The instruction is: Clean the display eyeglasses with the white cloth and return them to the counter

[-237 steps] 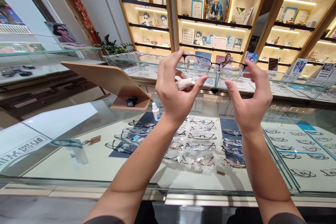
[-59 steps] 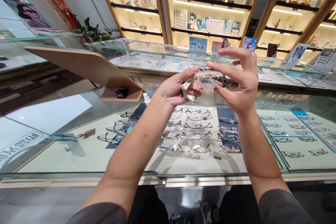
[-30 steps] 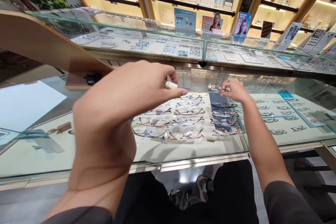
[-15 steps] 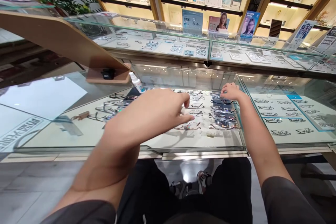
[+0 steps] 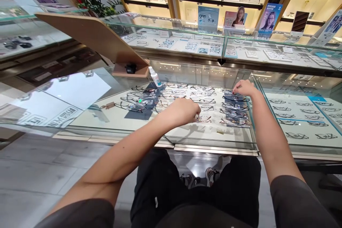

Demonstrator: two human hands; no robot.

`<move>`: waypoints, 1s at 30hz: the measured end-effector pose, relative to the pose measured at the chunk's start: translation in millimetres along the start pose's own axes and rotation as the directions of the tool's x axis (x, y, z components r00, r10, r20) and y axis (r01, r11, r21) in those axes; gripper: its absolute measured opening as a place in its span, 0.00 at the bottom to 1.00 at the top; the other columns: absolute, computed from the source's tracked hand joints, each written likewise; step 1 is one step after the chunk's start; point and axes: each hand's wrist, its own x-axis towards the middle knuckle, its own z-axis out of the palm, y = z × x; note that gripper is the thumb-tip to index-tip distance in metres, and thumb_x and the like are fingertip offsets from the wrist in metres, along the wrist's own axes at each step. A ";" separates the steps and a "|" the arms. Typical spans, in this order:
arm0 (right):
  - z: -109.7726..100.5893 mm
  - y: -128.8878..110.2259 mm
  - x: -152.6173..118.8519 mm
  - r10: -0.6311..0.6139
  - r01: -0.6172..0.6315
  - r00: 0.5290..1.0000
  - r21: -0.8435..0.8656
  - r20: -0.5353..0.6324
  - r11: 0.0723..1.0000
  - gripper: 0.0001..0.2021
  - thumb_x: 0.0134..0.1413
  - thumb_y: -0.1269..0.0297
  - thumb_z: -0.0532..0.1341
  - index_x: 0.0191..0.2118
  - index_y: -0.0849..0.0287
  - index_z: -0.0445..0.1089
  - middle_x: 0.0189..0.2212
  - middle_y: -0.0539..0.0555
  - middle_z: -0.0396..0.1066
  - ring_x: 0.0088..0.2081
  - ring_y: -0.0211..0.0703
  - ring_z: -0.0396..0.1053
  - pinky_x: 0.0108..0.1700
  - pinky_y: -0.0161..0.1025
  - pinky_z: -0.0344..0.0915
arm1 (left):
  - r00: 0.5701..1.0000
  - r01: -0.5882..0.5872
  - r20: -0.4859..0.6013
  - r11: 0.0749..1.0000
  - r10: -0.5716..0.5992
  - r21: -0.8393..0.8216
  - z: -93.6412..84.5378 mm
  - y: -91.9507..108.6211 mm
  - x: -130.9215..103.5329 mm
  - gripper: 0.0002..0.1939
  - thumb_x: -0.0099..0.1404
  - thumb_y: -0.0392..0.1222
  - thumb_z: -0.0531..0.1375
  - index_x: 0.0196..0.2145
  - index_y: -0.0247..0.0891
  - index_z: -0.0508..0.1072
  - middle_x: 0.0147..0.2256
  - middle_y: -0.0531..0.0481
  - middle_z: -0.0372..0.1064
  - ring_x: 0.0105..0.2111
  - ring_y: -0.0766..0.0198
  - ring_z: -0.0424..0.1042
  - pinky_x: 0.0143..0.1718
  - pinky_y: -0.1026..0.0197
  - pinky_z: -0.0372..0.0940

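Note:
My left hand (image 5: pixel 185 110) hangs over the middle of the glass display counter (image 5: pixel 165 141), its fingers curled and pressed together. Its fingertips are beside a pair of thin-rimmed eyeglasses (image 5: pixel 205 119) in the front row. The hand hides part of that row, and whether it grips anything does not show. My right hand (image 5: pixel 244 88) pinches at the back end of the right column, on dark-rimmed eyeglasses (image 5: pixel 231 97). Below it, several more eyeglasses (image 5: pixel 235 114) lie in a column on a dark blue strip.
A white spray bottle (image 5: pixel 155 77) stands behind the left rows of eyeglasses. To its left, a wooden stand (image 5: pixel 130 51) rises from the counter. More eyeglasses (image 5: pixel 296 136) lie in the right-hand case. Behind runs another glass showcase (image 5: pixel 184 44). My knees are against the front side.
My left hand has drawn back and lowered toward the front row, its fingers going from apart to curled together. My right hand stays at the same eyeglasses. The view has shifted left.

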 end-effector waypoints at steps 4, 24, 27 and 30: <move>-0.9 -0.1 -2.1 0.000 0.001 0.999 0.008 -0.032 1.000 0.09 0.53 0.61 0.64 0.32 0.52 0.84 0.52 0.57 0.77 0.59 0.63 0.63 0.61 0.58 0.58 | 1.000 -0.009 -0.008 0.999 0.009 0.034 8.3 2.3 10.2 0.09 0.64 0.40 0.64 0.39 0.41 0.85 0.39 0.40 0.83 0.41 0.51 0.81 0.38 0.59 0.65; -16.4 -122.5 -51.9 -0.135 0.614 0.745 0.593 -0.653 0.521 0.10 0.56 0.59 0.60 0.27 0.52 0.61 0.24 0.47 0.63 0.28 0.39 0.61 0.34 0.41 0.63 | 0.774 -0.506 -0.575 0.288 -0.263 -0.813 1.0 -64.2 75.1 0.13 0.59 0.53 0.65 0.30 0.41 0.70 0.23 0.55 0.64 0.22 0.69 0.54 0.24 0.63 0.51; 5.5 -141.2 -51.4 -0.122 0.583 0.783 0.652 -0.609 0.485 0.14 0.58 0.54 0.61 0.26 0.53 0.61 0.22 0.46 0.62 0.27 0.38 0.59 0.33 0.40 0.61 | 0.718 -0.562 -0.599 0.212 -0.353 -0.799 11.8 -61.3 90.8 0.18 0.57 0.57 0.67 0.31 0.41 0.69 0.20 0.57 0.60 0.20 0.70 0.53 0.23 0.64 0.50; 23.4 -145.0 -54.1 -0.107 0.548 0.807 0.669 -0.581 0.502 0.13 0.58 0.51 0.63 0.30 0.55 0.69 0.24 0.48 0.67 0.28 0.39 0.62 0.34 0.39 0.60 | 0.693 -0.597 -0.613 0.174 -0.380 -0.783 23.5 -57.7 94.5 0.24 0.55 0.65 0.68 0.30 0.41 0.70 0.17 0.60 0.55 0.18 0.70 0.51 0.20 0.65 0.47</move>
